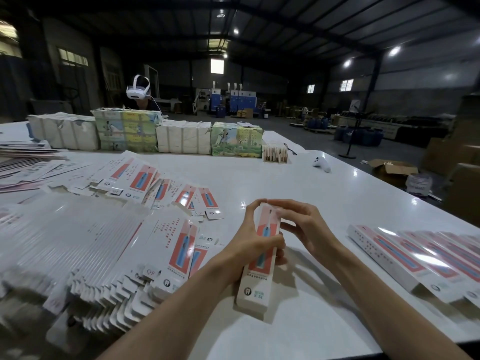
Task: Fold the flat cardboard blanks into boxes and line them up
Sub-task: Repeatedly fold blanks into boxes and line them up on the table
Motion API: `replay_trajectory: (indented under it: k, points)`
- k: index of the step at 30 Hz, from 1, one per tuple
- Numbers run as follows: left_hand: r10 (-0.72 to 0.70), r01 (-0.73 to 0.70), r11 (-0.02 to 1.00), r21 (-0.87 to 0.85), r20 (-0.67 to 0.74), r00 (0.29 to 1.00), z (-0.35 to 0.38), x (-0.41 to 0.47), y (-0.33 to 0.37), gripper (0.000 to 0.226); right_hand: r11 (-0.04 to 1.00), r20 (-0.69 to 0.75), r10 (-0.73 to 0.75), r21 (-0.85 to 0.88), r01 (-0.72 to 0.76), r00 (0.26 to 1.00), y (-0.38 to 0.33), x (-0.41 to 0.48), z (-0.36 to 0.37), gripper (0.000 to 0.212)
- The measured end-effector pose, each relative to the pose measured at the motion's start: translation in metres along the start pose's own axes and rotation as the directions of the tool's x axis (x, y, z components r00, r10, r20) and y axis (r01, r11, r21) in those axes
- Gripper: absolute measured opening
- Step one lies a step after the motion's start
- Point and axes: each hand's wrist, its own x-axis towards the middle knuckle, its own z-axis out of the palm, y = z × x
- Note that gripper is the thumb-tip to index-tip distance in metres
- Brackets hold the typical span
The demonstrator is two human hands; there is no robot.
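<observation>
Two hands hold one long box (259,266) over the white table (272,175), close to the person. The box is already folded into shape. It is white with a red stripe and a picture of a blue toothbrush. It tilts, with its top end pointing away from the person. I cannot tell if its bottom end touches the table.

The left hand (253,241) grips the middle of the box, with its fingers curled round it and one finger reaching up to the top end. The right hand (305,227) pinches the top end with bent fingertips.

On the left lies a big, messy pile of flat blanks (85,240). They overlap each other and spread far back across the table. On the right, a row of boxes (415,258) lies side by side, touching one another, well apart from the hands.

Far back on the table stand tied bundles (181,137) of paper, some white and some with colourful pictures. A small white controller (322,163) lies alone near the far right edge. Behind the bundles sits another person wearing a white headset (137,90). An open brown carton (392,170) sits on the floor to the right.
</observation>
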Motion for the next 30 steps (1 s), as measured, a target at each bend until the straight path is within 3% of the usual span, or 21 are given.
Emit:
replay_trajectory:
  k: [9, 16, 20, 22, 26, 28, 30]
  points:
    - [-0.032, 0.030, 0.993, -0.110, -0.011, 0.999, -0.004, -0.002, 0.001, 0.087, 0.999, -0.059, -0.029, -0.024, 0.027, 0.998, 0.006, -0.002, 0.007, 0.024]
    - [-0.065, 0.061, 0.997, -0.050, -0.066, 0.996, -0.002, 0.001, 0.001, 0.093, 0.996, -0.086, -0.081, -0.046, 0.077, 0.993, 0.012, -0.003, 0.009, 0.018]
    - [-0.117, 0.111, 0.991, -0.071, -0.078, 0.990, -0.001, 0.000, 0.001, 0.061, 0.988, -0.114, -0.099, -0.126, 0.085, 0.989, 0.018, -0.005, 0.017, 0.024]
    - [-0.138, 0.120, 0.979, -0.162, -0.104, 0.985, -0.003, -0.001, 0.001, 0.051, 0.969, -0.121, -0.129, -0.226, 0.100, 0.984, 0.019, -0.004, 0.021, 0.030]
    - [-0.263, 0.161, 0.918, -0.362, -0.253, 0.931, -0.009, 0.009, -0.004, 0.057, 0.867, -0.082, -0.222, -0.472, 0.158, 0.972, 0.019, -0.004, 0.026, 0.037]
    - [-0.286, 0.129, 0.900, -0.416, -0.339, 0.897, -0.008, 0.012, -0.005, 0.059, 0.855, -0.020, -0.223, -0.485, 0.186, 0.975, 0.020, -0.007, 0.029, 0.034]
    - [-0.263, 0.038, 0.832, -0.553, -0.334, 0.905, -0.008, 0.011, -0.002, 0.057, 0.866, 0.029, -0.218, -0.456, 0.207, 0.975, 0.021, -0.010, 0.032, 0.030]
